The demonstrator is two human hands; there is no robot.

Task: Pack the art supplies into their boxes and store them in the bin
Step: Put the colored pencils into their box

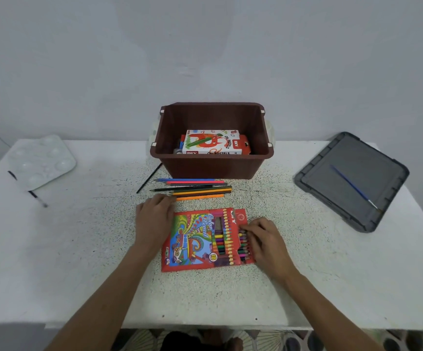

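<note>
Head view — hands (153,219) (266,239) flank pencil box (195,239) edges — loose pencils (197,190) beyond.

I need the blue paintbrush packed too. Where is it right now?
In the head view, the blue paintbrush lies diagonally on the grey lid, far right, to the right of the brown bin.

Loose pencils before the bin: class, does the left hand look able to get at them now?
Probably yes. The left hand lies on the table right beside the pencils' near ends, and nothing stands between them.
</note>
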